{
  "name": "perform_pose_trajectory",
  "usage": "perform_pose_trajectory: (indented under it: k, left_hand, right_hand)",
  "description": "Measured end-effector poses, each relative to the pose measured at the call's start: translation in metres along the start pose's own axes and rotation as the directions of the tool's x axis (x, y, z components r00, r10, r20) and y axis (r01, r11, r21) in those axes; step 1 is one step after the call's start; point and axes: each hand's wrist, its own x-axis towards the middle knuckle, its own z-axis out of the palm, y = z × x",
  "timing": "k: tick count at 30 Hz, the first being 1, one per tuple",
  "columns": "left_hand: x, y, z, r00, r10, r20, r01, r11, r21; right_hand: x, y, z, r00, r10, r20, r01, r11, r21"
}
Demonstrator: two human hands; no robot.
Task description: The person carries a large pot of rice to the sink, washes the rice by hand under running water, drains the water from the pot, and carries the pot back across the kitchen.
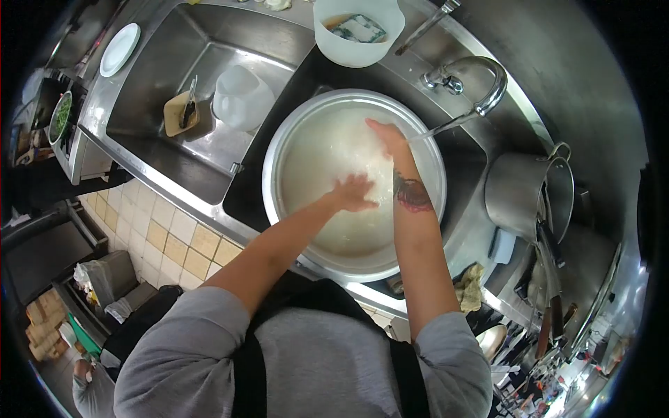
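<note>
A large round metal basin (272, 174) stands in the dark sink compartment, filled with cloudy whitish water (313, 146). My left hand (355, 193) lies in the water near the middle of the basin, its fingers spread. Farther back and to the right, my right hand (388, 136) reaches into the water with fingers stretched out, partly below the surface. Neither hand visibly holds anything. From the curved faucet (491, 97), a thin stream of water runs toward my right wrist. What lies at the basin's bottom is hidden by the cloudiness.
A translucent white tub (338, 52) with liquid and a packet stands behind the basin. The left sink (153, 70) holds a white plastic container (242, 99) and a tan dish (175, 115). A tall metal pot (516, 195) and a crumpled cloth (470, 287) sit at right.
</note>
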Motion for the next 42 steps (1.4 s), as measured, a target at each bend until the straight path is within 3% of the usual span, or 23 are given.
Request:
perform_pose_trajectory:
  k: [1,2,4,6,9,13,14,16,18,20,21,23,24,25,27,30,31,34,35,36,37,39,42]
  left_hand:
    - [0.003,-0.002,0.008,0.999,0.031,-0.021,-0.020,0.918,0.397]
    - [0.012,-0.012,0.013,0.999,0.037,-0.022,-0.025,0.919,0.393]
    - [0.029,-0.037,0.009,0.941,-0.146,0.307,-0.009,0.892,0.452]
    - [0.028,-0.036,-0.006,0.900,-0.367,0.235,0.200,0.826,0.527]
    - [0.020,-0.020,-0.042,0.894,-0.425,0.143,0.299,0.802,0.517]
    - [0.033,0.008,-0.065,0.890,-0.452,0.058,0.363,0.780,0.510]
    - [0.039,0.022,-0.074,0.890,-0.455,0.042,0.410,0.836,0.366]
    - [0.049,0.056,-0.096,0.884,-0.467,0.016,0.466,0.884,0.050]
    - [0.061,0.077,-0.117,0.877,-0.481,-0.001,0.462,0.844,-0.273]
    - [0.077,0.078,-0.111,0.929,-0.366,-0.055,0.291,0.814,-0.502]
    - [0.093,0.065,-0.102,0.983,-0.117,-0.144,0.022,0.843,-0.538]
    - [0.111,0.062,-0.089,0.927,0.214,-0.307,-0.361,0.724,-0.587]
    - [0.082,0.101,-0.100,0.943,-0.048,-0.329,-0.281,0.413,-0.866]
    - [0.064,0.121,-0.110,0.940,-0.043,-0.338,-0.291,0.416,-0.862]
    - [0.042,0.145,-0.123,0.884,0.068,-0.463,-0.337,0.780,-0.527]
    - [0.039,0.158,-0.126,0.943,0.166,-0.289,-0.250,0.925,-0.285]
    - [0.033,0.159,-0.126,0.942,0.163,-0.292,-0.248,0.927,-0.282]
    - [0.001,0.162,-0.116,0.813,0.282,-0.509,-0.200,0.957,0.211]
    - [-0.017,0.165,-0.124,0.912,0.251,-0.323,-0.160,0.945,0.284]
    - [-0.027,0.154,-0.123,0.914,0.238,-0.327,-0.145,0.948,0.283]
    - [-0.040,0.141,-0.122,0.893,0.308,-0.330,-0.147,0.890,0.432]
    - [-0.064,0.105,-0.118,0.886,0.332,-0.324,-0.078,0.795,0.601]
    - [-0.108,0.062,-0.125,0.903,0.197,-0.381,0.072,0.807,0.587]
  right_hand:
    - [-0.001,-0.002,0.000,1.000,-0.004,-0.005,0.004,0.993,0.119]
    - [-0.002,-0.003,-0.001,1.000,-0.006,-0.012,0.009,0.972,0.236]
    - [-0.020,-0.009,-0.005,1.000,-0.010,0.020,0.004,0.961,0.276]
    - [-0.045,-0.011,-0.015,0.998,-0.016,0.053,-0.001,0.948,0.319]
    - [-0.068,-0.009,-0.033,0.998,0.003,0.063,-0.026,0.926,0.376]
    - [-0.085,0.005,-0.060,0.940,-0.271,0.209,0.137,0.856,0.498]
    - [-0.093,0.005,-0.066,0.886,-0.403,0.230,0.209,0.788,0.579]
    - [-0.115,-0.006,-0.076,0.887,-0.421,0.191,0.242,0.776,0.583]
    - [-0.135,-0.012,-0.083,0.863,-0.502,0.053,0.437,0.797,0.416]
    - [-0.142,-0.013,-0.086,0.832,-0.553,-0.041,0.531,0.773,0.346]
    - [-0.144,-0.016,-0.086,0.792,-0.599,-0.118,0.607,0.748,0.269]
    - [-0.168,-0.031,-0.087,0.788,-0.594,-0.164,0.616,0.758,0.214]
    - [-0.180,-0.038,-0.087,0.788,-0.580,-0.206,0.612,0.774,0.163]
    - [-0.187,-0.043,-0.086,0.781,-0.588,-0.209,0.621,0.768,0.160]
    - [-0.196,-0.051,-0.086,0.655,-0.668,-0.354,0.600,0.744,-0.292]
    - [-0.181,-0.050,-0.092,0.537,-0.716,-0.446,0.512,0.697,-0.502]
    - [-0.171,-0.046,-0.094,0.514,-0.661,-0.547,0.533,0.745,-0.401]
    - [-0.127,-0.032,-0.126,0.535,-0.614,-0.581,0.567,0.770,-0.292]
    - [-0.098,-0.019,-0.136,0.442,-0.657,-0.611,0.599,0.723,-0.344]
    - [-0.071,-0.008,-0.145,0.345,-0.693,-0.632,0.627,0.672,-0.395]
    - [-0.057,-0.006,-0.155,0.355,-0.697,-0.623,0.637,0.668,-0.385]
    - [-0.035,-0.002,-0.162,0.205,-0.799,-0.565,0.704,0.521,-0.482]
    - [-0.048,-0.010,-0.161,0.302,-0.831,-0.468,0.825,0.473,-0.308]
